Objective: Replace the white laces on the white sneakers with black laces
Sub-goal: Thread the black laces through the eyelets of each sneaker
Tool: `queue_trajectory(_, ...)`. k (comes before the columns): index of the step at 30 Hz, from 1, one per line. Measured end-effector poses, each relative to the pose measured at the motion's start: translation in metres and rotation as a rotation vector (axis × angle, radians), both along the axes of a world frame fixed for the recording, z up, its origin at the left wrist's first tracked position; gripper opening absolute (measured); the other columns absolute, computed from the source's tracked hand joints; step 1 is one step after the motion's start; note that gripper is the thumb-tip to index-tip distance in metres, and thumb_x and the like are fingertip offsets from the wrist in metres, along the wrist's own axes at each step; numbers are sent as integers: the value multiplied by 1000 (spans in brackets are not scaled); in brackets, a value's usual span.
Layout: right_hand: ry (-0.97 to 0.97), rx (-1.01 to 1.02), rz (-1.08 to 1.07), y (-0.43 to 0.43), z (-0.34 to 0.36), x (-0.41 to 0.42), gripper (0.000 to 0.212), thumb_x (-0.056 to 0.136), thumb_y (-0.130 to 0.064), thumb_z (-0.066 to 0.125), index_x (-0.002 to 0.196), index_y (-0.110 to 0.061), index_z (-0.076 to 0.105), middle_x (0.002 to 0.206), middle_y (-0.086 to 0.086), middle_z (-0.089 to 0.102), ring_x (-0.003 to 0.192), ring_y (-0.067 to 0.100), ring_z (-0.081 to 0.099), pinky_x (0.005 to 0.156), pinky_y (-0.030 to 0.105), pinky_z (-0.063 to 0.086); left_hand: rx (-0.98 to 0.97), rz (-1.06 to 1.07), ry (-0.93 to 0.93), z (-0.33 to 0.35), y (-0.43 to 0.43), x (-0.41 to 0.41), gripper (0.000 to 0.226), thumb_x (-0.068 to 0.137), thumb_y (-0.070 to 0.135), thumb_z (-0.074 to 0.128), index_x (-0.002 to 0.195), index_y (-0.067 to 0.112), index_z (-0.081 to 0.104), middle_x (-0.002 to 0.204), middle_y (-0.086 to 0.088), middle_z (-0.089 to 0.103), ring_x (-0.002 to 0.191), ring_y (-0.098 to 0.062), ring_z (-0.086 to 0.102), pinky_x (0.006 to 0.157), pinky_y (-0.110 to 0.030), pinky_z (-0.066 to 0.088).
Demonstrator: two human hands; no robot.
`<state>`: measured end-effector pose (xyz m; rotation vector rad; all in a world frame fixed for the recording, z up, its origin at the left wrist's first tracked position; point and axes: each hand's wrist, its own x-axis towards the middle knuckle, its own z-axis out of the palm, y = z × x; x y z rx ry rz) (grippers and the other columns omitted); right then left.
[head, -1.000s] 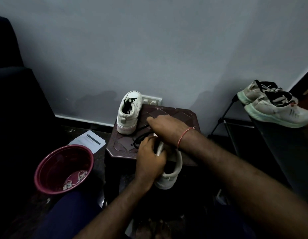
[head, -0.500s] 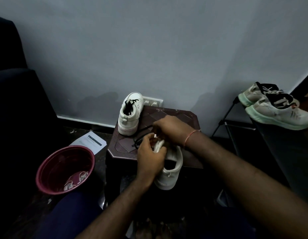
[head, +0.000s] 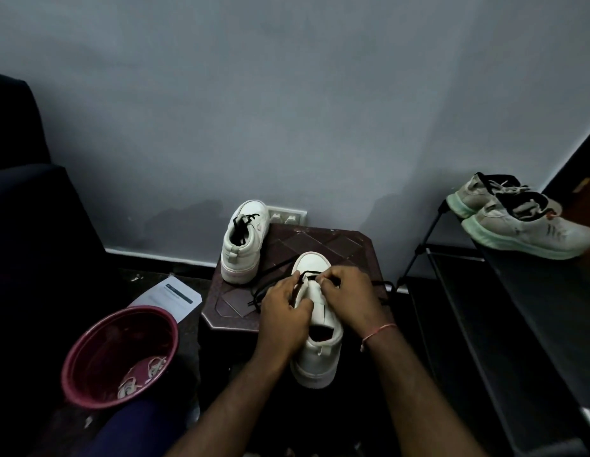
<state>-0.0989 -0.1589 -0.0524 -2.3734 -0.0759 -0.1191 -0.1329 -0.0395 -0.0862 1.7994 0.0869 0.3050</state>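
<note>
Now: black lace going into near sneaker

Near sneaker lies with its heel over the bench's 6 o'clock edge, toe to 12. Left hand and right hand flank the tongue, each grip pinching the black lace at the toe-end eyelets. Slack trails toward 9 o'clock. Lace looks light and limp, so probably best held close to its tip. Shoe looks light and stiffish, so steady it by the sides. Versus a second ago, the right hand no longer reaches over the toe and the toe cap is exposed.
</note>
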Motion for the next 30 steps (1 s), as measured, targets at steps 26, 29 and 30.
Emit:
queue_trajectory(26,-19,-317,-76,25,-8,4,20,93,-21,46,99,-18,65,110,7,60,103,29,54,87,33,39,349,-299,246,37,16,31,29,79,8,61,107,8,68,79,9,57,80,-9,53,63,-16,38)
queue_trajectory(29,-49,-323,-78,26,-8,3,16,91,-19,48,98,-17,62,106,6,66,102,29,59,81,34,41,256,-287,299,26,15,34,35,78,13,61,113,8,67,100,1,67,86,-3,62,69,-8,45)
queue_trajectory(30,-48,-325,-80,26,-8,2,14,89,-18,48,97,-17,60,104,6,67,101,29,60,79,34,42,241,-261,304,20,15,35,46,73,21,59,117,10,66,109,-2,67,95,-8,63,79,-15,49)
